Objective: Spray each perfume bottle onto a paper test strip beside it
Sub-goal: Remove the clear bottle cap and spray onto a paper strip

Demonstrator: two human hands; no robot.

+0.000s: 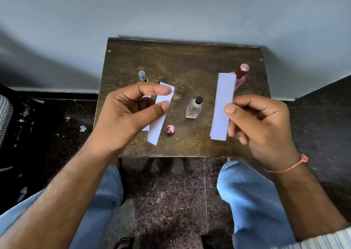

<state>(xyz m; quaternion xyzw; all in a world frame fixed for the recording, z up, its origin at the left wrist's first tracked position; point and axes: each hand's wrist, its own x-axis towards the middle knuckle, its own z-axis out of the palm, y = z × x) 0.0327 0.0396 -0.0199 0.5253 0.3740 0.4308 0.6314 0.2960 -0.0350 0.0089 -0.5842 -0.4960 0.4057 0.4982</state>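
Above a small dark bench, the left hand pinches one paper strip, hiding most of another beneath; the right hand pinches a wider strip, half-covering a pink bottle. Between them stands a clear bottle.

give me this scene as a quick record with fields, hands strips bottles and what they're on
left hand: pinches a white paper strip
right hand: pinches a wider paper strip
clear bottle: black cap, upright, mid table
pink bottle: far right, partly behind the wider strip
clear-capped bottle: far left
pink round cap: loose, near front
surface: dark wooden table
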